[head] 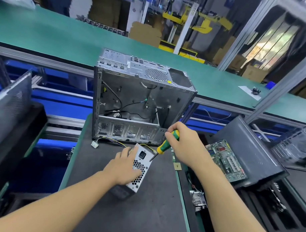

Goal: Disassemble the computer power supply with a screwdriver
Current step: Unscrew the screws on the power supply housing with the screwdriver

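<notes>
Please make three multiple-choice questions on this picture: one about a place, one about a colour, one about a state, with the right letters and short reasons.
1. Where is the open grey metal computer case, relative to the silver metal power supply box?
A. Beyond it. B. On top of it. C. Left of it.

2. The handle of the screwdriver is:
A. red and black. B. yellow and green. C. blue.

3. The left hand:
A. grips the screwdriver. B. hangs idle. C. lies on the power supply box.

1 A: the case stands farther from the person.
2 B: those colours show in the grip of the right hand.
3 C: its fingers spread over the box.
</notes>
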A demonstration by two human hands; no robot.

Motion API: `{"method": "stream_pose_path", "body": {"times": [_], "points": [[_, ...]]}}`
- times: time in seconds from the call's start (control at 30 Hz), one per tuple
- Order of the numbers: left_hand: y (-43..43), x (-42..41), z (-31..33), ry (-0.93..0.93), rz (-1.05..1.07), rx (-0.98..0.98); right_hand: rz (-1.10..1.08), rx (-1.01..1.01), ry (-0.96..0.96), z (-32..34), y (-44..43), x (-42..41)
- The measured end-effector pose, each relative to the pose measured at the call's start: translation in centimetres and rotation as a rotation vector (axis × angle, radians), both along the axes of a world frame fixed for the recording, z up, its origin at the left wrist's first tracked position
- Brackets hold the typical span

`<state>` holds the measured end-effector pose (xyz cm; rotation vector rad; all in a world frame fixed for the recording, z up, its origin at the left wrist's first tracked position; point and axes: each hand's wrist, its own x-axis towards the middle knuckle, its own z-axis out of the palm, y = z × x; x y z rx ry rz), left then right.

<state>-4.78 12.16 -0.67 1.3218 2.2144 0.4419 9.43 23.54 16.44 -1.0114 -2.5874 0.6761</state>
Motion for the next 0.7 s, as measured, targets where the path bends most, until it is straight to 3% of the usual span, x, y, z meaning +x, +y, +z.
{"method": "stream_pose_path", "body": {"times": [0.1,0.23,0.3,0.43,0.57,0.7], "points": [[0.5,1.9,-0.6,0.236,0.059,0.001,0.008,-0.019,-0.026,-0.6,0.0,0.1],[-0.1,1.9,-1.8,0.409,0.017,0.246,0.023,-0.027,-0.063,-1.3,0.2,0.4],[-0.4,1.5,-1.9,0.346,-0.006,0.315,0.022,-0.046,-0.067,-1.8,0.2,0.5],[0.5,1.1,-0.7,0.007,0.094,0.359,0.030,-0.068,-0.092,-2.8,-0.1,0.5],[2.4,1.6,0.3,0.161,0.091,0.280,0.022,-0.036,-0.031,-1.9,0.4,0.7],[1.9,1.6,-1.2,0.138,-0.018,0.369,0.046,-0.005,-0.042,-1.5,0.3,0.7]]}}
